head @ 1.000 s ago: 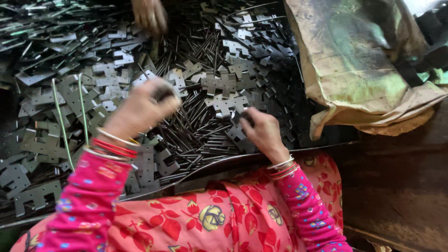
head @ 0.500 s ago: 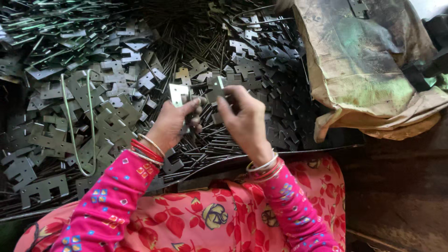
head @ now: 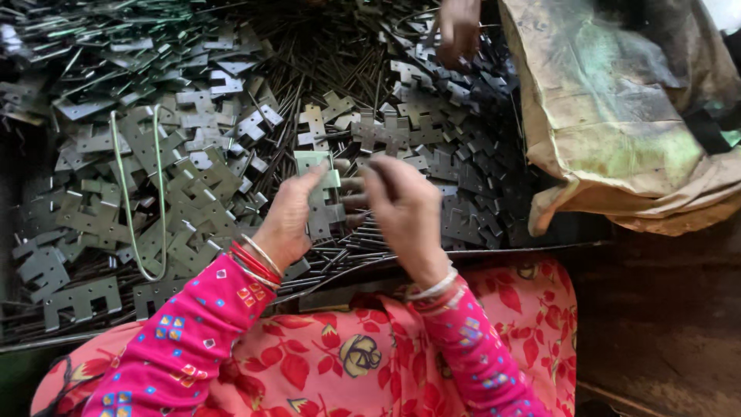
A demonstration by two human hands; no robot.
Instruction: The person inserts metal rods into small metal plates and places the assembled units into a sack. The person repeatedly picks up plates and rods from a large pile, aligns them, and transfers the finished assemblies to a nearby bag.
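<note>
My left hand (head: 289,220) and my right hand (head: 403,210) meet above a heap of grey notched metal plates (head: 193,166) and thin metal pins (head: 340,73). The left hand pinches a pale green-grey notched metal plate (head: 315,166) held upright between thumb and fingers. The right hand's fingers curl in beside that plate and touch its edge; what they hold is hidden behind the hand. Both wrists wear bangles over pink patterned sleeves.
Another person's hand (head: 459,31) reaches into the heap at the top. A large crumpled brown sack (head: 617,116) lies at the right. A bent green wire loop (head: 135,193) rests on the plates at the left. My red floral lap (head: 347,355) fills the bottom.
My left hand came down from the left with a plate and my right hand rose off the heap; both now meet at the centre on the plate.
</note>
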